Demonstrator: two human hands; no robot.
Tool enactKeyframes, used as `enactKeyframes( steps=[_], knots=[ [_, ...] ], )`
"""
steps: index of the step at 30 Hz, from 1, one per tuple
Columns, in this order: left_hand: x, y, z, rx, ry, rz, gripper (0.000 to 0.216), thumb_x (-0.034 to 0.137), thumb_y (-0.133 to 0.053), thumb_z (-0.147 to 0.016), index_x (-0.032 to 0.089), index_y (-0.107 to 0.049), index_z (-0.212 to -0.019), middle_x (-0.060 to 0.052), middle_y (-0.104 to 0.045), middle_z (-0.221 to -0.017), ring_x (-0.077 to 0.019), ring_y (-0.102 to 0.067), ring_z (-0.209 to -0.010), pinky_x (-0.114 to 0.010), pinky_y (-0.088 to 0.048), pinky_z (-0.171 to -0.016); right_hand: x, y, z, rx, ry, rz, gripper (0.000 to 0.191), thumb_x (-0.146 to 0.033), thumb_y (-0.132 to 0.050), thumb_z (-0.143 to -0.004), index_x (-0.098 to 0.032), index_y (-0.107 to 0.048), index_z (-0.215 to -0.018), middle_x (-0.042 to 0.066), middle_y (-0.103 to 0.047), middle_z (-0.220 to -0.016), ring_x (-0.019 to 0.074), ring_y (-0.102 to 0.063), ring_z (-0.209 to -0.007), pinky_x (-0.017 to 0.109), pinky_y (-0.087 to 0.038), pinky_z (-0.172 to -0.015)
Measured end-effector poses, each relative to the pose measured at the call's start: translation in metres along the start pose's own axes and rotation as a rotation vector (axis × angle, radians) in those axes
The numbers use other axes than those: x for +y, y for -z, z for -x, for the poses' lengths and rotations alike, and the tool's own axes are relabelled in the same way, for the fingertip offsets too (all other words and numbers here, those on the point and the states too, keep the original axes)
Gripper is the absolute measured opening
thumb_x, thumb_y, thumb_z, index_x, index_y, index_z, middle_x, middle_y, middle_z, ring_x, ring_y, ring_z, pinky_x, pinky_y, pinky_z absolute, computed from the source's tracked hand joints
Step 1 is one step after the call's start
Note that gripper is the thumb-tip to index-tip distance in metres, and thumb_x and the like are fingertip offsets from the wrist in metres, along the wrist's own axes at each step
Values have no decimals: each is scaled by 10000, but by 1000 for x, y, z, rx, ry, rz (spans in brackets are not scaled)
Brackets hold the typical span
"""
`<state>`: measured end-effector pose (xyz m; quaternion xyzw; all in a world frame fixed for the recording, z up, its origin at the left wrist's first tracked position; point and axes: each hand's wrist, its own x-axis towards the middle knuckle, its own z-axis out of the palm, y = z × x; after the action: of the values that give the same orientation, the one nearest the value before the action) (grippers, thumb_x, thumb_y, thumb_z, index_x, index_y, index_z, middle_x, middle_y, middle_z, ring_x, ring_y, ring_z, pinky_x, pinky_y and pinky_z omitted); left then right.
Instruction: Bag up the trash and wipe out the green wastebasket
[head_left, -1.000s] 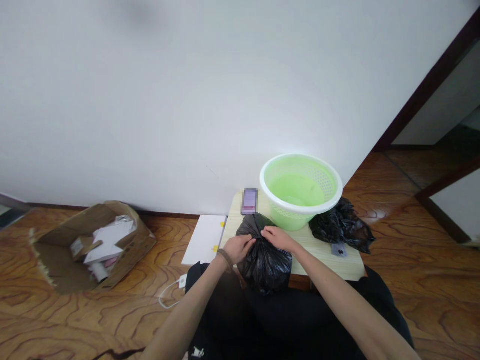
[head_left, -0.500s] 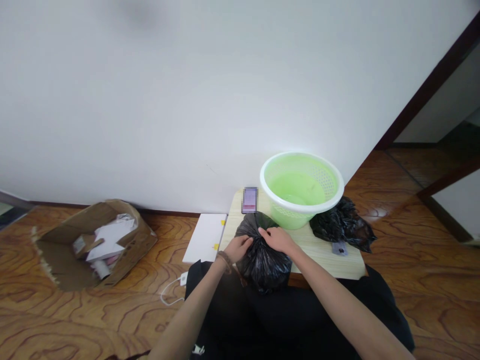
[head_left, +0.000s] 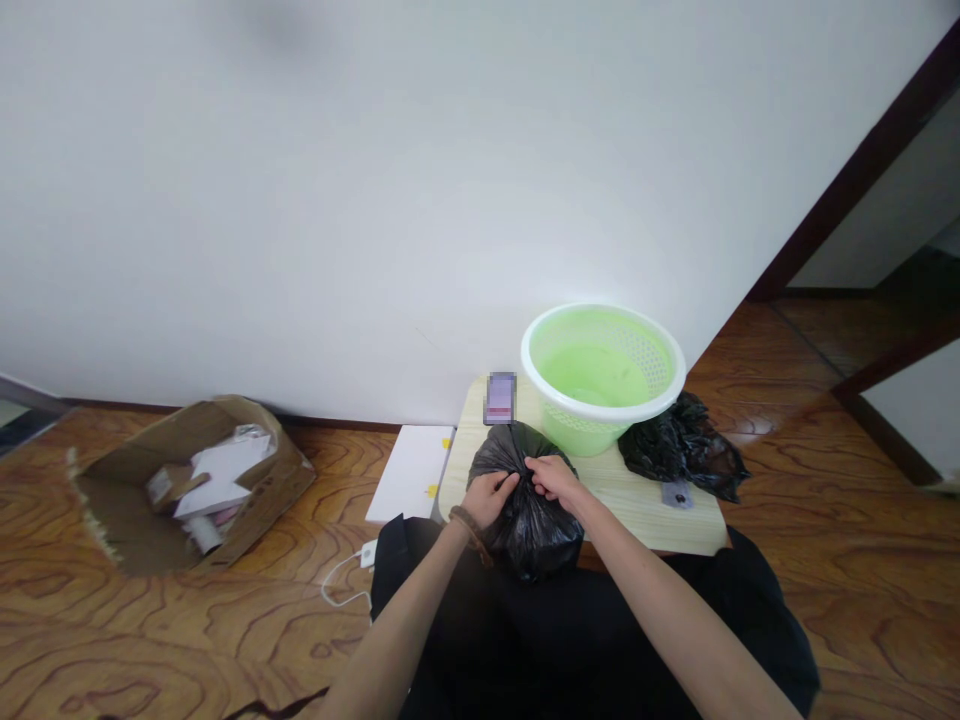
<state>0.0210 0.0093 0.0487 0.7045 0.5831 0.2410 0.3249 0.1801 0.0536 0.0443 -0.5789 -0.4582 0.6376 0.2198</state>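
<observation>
Currently: black plastic bag (head_left: 540, 545) bunched, both sides of its neck gripped

Position: on the tabletop (head_left: 637, 510), left of the green plastic basket (head_left: 600, 412) and nearer the wearer, just beside it; contact between the two cannot be told. The bag's lower side overlaps the tabletop's near edge in view, so support there is unclear.

Hands: left hand (head_left: 486, 497) pinches the gathered film between thumb and fingers on the side away from the basket; right hand (head_left: 556, 478) has fingers curled onto the same gather, on the basket side. Both appear closed on plastic, none free.

Handling (judged): film thin, soft, glossy, probably slippery under light finger pressure. Body rounded, with pleats radiating from the neck, so it holds some bulk; contents hidden, weight not readable, perhaps light to moderate. Plastic likely to stretch or tear if a single fold is tugged. Best hold: the whole pleated neck, several layers together; a palm beneath the bulge would help if heavy.

Nearby: phone (head_left: 499, 398) left of the basket, just beyond the bag; crumpled black bag (head_left: 679, 445) right of the basket, with a small greyish packet (head_left: 677, 494) by its near side.
</observation>
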Motion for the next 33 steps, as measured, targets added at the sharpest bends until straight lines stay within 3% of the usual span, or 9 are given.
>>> enactKeyframes(
  steps=[6, 11, 17, 22, 28, 33],
  knots=[
    [9, 5, 8, -37, -122, -271, 418, 448, -285, -902, 181, -436, -616, 4, -495, -582, -112, -450, -558, -250, -270, -561, -1, 1, -5, 83, 117, 190, 379, -426, -427, -861, -171, -473, -584, -30, -458, -477, 66, -409, -390, 185, -254, -383],
    [12, 12, 7, -71, -174, -297, 418, 436, -269, -909, 186, -452, -629, -8, -526, -608, -120, -484, -586, -248, -296, -587, -4, 0, -7, 102, 128, 234, 391, -433, -402, -870, -173, -488, -592, -21, -494, -468, 75, -438, -380, 181, -302, -372],
    [7, 10, 9, -5, 42, -102, 461, 490, -280, -883, 183, -471, -597, 0, -533, -571, -122, -485, -556, -245, -323, -564, -5, 10, -1, -49, 230, 273, 403, -430, -359, -883, -167, -488, -607, -4, -555, -525, 71, -479, -366, 163, -316, -313],
    [7, 12, 9, -130, 175, 105, 452, 485, -318, -853, 175, -520, -594, 2, -559, -546, -124, -502, -538, -246, -358, -567, -11, 15, 11, -171, 227, 318, 286, -335, -399, -875, -159, -517, -683, 26, -654, -685, 61, -529, -391, 143, -304, -296],
    [11, 16, -8, -237, 279, -48, 307, 270, -338, -808, 182, -490, -556, -9, -533, -527, -137, -480, -513, -261, -336, -542, -16, 14, 14, -181, 220, 505, 243, -255, -400, -855, -152, -574, -719, 36, -684, -698, 73, -527, -383, 160, -314, -316],
    [12, 8, -23, -232, 230, -90, 291, 217, -334, -796, 195, -418, -519, -31, -552, -595, -150, -489, -588, -263, -322, -586, -19, 12, 8, -149, 129, 655, 459, -394, -300, -896, -142, -568, -622, 68, -635, -547, 107, -487, -334, 227, -377, -387]
  ],
)
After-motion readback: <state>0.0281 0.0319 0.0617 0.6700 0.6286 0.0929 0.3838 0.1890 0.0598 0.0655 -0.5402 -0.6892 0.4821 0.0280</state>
